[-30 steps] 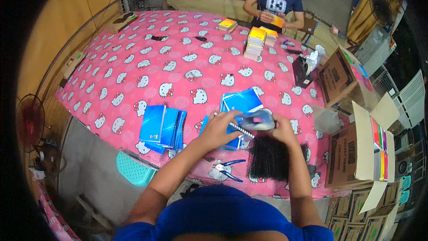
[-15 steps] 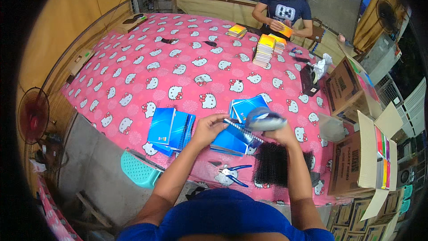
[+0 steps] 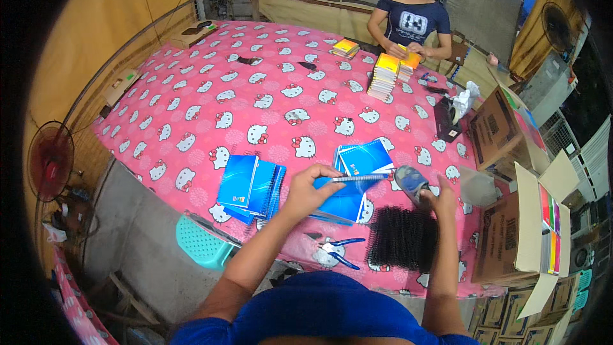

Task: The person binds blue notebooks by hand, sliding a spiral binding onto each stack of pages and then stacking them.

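My left hand (image 3: pixel 311 190) pinches a blue-covered notebook (image 3: pixel 364 179) by one end, its punched edge turned up, above a stack of blue notebooks (image 3: pixel 341 207). To the right, my right hand (image 3: pixel 440 199) grips a rounded, flat blue-and-grey slipper-like object (image 3: pixel 412 182) near the notebook's far end. Below that hand lies a pile of black spiral binding coils (image 3: pixel 402 239). Blue-handled pliers (image 3: pixel 341 252) rest left of the coils. Another pile of blue spiral notebooks (image 3: pixel 246 185) sits left of my left hand.
Across the pink patterned table (image 3: pixel 255 108), a person (image 3: pixel 414 22) handles yellow notebooks beside yellow stacks (image 3: pixel 383 73). A dark tissue box (image 3: pixel 447 121) and open cartons (image 3: pixel 504 236) stand on the right. A teal stool (image 3: pixel 201 243) is at the lower left.
My right hand has moved right with the slipper-like object, away from the notebook's middle. The notebook in my left hand is now more level. The other person's hands have lowered to the yellow stack.
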`<state>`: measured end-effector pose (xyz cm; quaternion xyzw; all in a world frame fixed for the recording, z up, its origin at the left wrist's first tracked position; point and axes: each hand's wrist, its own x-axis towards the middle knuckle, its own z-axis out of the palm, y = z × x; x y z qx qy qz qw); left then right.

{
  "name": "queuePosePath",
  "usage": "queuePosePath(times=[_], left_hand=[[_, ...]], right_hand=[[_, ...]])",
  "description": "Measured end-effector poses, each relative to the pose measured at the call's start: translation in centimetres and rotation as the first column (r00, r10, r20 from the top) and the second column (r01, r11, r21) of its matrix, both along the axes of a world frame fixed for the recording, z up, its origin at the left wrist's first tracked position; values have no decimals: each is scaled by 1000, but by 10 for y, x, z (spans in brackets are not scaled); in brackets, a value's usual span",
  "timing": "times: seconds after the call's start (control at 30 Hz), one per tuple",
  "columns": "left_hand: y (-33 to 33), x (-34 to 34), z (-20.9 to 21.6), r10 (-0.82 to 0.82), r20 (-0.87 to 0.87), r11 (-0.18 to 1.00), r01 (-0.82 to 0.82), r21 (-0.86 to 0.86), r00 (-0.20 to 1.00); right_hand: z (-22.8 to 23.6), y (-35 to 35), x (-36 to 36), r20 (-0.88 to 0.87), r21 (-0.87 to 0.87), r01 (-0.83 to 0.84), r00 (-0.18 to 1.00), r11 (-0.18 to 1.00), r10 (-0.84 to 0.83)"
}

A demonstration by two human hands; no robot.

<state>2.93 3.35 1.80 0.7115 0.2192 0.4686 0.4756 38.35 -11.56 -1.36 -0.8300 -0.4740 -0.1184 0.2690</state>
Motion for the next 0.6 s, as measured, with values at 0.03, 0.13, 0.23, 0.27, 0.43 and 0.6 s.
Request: queuePosePath(times=[0.03,0.13,0.23,0.27,0.43,0.6], left_hand=[[-13,-8,16,68,45,996,-70,51,997],[-31,-15,25,204,70,945,-215,247,977],[-35,-8,27,263,108,933,-282,226,959],[-37,-6,25,276,122,941,-294,169,953],[-44,-15,39,278,103,947,-290,137,955],[-43,-22,48,282,130,888,-310,338,951]], right_hand=[[14,-1,-32,59,170,-74,996,983,65],[33,-31,-142,-207,-172,-454,884,874,419],[-9,-55,-215,-362,-186,-717,686,672,632],[-22,-60,-223,-244,-220,-677,735,703,632],[-50,-65,-233,-69,-309,-557,821,771,566],[7,-61,-231,-446,-11,-615,709,788,547]])
